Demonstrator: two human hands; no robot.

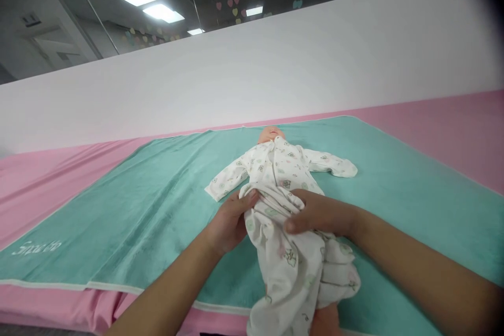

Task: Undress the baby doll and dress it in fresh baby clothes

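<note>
Just now, from afar, I see my left hand [230,223] and right hand [318,215] slightly apart, each gathering folds of a soft white cotton baby sleeper with a small printed pattern [289,265], bunched between them at its middle. It dresses a pale plastic baby doll [271,134] lying face-up just beyond the hands, sleeves spread, on a plush teal towel [98,231], which covers a pink sheet [452,136] and gives a flat, soft base.
</note>
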